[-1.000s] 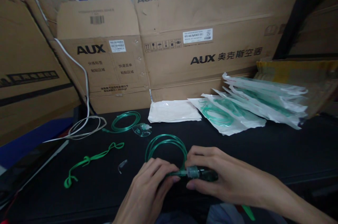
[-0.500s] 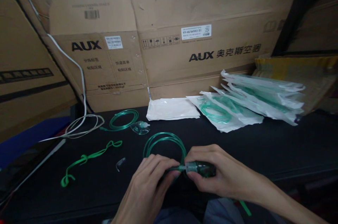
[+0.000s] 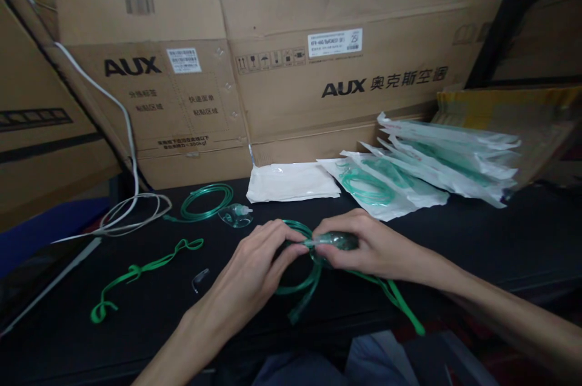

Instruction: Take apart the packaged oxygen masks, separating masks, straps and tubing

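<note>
Light is dim and diffuse, seemingly from above, paling the backs of the hands [image 3: 261,256]. The packet [image 3: 293,183] shows brightest; faint glare streaks the bags [image 3: 448,140]. The black surface [image 3: 150,310] sinks into shadow, deepest along its near edge. Slight blur softens everything: large lettering [image 3: 343,88] on the cartons [image 3: 282,95] reads clearly, while fine print [image 3: 182,141] smears. The wide lens tilts and stretches shapes toward the left and right edges.
</note>
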Tool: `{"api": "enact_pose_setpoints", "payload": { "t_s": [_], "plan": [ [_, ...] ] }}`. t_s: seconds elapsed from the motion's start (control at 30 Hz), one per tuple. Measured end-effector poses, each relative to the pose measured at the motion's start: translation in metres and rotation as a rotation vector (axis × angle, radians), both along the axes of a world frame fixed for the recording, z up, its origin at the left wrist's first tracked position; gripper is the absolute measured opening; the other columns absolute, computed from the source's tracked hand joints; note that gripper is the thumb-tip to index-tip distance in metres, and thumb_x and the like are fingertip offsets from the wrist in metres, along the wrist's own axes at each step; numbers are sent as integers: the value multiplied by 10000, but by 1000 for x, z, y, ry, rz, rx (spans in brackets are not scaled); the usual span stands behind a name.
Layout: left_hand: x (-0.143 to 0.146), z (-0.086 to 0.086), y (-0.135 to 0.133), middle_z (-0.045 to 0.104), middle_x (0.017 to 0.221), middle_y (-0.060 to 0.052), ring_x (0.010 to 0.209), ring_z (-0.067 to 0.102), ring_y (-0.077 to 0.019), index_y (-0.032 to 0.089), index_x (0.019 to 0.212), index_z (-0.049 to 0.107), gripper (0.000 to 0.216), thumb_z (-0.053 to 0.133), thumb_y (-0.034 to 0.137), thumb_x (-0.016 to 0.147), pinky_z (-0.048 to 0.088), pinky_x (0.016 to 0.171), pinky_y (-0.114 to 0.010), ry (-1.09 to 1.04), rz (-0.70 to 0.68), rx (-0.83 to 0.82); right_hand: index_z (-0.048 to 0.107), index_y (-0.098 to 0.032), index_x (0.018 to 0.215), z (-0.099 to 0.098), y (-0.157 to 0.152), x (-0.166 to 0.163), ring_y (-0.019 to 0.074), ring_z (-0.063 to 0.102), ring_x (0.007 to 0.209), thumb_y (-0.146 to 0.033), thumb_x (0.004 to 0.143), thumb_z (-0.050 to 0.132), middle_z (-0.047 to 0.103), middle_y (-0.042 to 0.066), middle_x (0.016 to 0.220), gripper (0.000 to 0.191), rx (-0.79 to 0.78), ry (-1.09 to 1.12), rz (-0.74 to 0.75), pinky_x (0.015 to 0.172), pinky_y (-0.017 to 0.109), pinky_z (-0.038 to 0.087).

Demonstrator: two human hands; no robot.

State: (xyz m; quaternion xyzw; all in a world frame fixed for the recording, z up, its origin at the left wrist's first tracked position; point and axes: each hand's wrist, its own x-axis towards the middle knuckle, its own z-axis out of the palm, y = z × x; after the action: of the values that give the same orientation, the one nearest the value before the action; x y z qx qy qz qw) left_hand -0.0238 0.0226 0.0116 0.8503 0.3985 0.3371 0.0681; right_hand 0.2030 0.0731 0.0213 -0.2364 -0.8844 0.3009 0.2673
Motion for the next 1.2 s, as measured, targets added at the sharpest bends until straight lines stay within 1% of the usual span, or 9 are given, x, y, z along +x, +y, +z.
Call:
{"api": "enact_pose_setpoints", "payload": {
  "t_s": [0.13, 0.2, 0.3, 0.47, 0.57, 0.77, 0.93, 1.07, 1.2],
  "plan": [
    [2, -6, 3, 679, 961, -21, 910, 654, -158, 186, 1029, 637, 93, 551, 214, 1007, 502, 821, -271, -21, 6, 7, 727, -122, 890, -2, 5, -2, 129, 595, 720, -333, 965, 573, 700, 22, 793, 271, -248, 36, 43, 684, 224, 446],
    [2, -8, 1, 684, 970, -28, 918, 654, -162, 184, 1040, 636, 96, 550, 210, 1007, 502, 829, -279, -12, -4, 19, 735, -124, 879, -1, 5, -3, 143, 628, 780, -345, 968, 577, 726, 35, 832, 286, -317, 53, 64, 747, 236, 461],
    [0, -9, 1, 702, 980, -27, 913, 656, -159, 180, 1051, 639, 92, 566, 201, 1000, 495, 828, -282, -4, -26, 55, 738, -127, 869, -2, 5, -3, 147, 638, 798, -354, 964, 589, 732, 36, 842, 288, -363, 71, 77, 765, 235, 463],
    [-3, -11, 2, 721, 982, -29, 863, 649, -151, 164, 1066, 643, 102, 574, 167, 992, 485, 825, -284, 11, -58, 165, 721, -129, 864, -7, 3, -3, 130, 562, 718, -346, 948, 599, 669, 12, 786, 263, -314, 67, 54, 675, 226, 431],
    [-3, -13, 2, 722, 990, -26, 862, 640, -152, 169, 1084, 644, 115, 587, 160, 984, 480, 837, -292, 17, -53, 182, 716, -131, 855, -7, 3, -4, 123, 526, 678, -344, 940, 607, 638, 0, 747, 253, -275, 54, 36, 634, 226, 407],
    [0, -9, 0, 722, 982, -14, 875, 631, -155, 179, 1035, 650, 82, 604, 151, 974, 474, 833, -296, 20, -57, 160, 739, -128, 850, -3, 6, -3, 146, 626, 777, -343, 952, 606, 721, 32, 821, 272, -353, 76, 112, 754, 235, 460],
    [-1, -8, -1, 725, 981, -14, 858, 634, -152, 174, 1051, 641, 95, 611, 137, 969, 471, 832, -300, 55, -83, 208, 748, -129, 832, -1, 6, -2, 150, 637, 786, -367, 956, 607, 734, 36, 805, 303, -405, 74, 130, 769, 240, 459],
    [-3, -9, -1, 719, 972, -21, 844, 636, -158, 164, 1072, 626, 99, 585, 144, 985, 472, 830, -312, 100, -91, 248, 742, -122, 854, -3, 3, -1, 149, 620, 776, -335, 949, 608, 719, 36, 820, 269, -372, 59, 122, 744, 239, 455],
    [-4, -11, 0, 705, 973, -40, 847, 634, -175, 153, 1082, 614, 106, 540, 154, 1006, 479, 814, -326, 169, -72, 276, 732, -119, 879, -8, 4, -1, 131, 551, 700, -328, 941, 604, 664, 15, 769, 253, -269, 32, 80, 657, 232, 420]
  ]
}}
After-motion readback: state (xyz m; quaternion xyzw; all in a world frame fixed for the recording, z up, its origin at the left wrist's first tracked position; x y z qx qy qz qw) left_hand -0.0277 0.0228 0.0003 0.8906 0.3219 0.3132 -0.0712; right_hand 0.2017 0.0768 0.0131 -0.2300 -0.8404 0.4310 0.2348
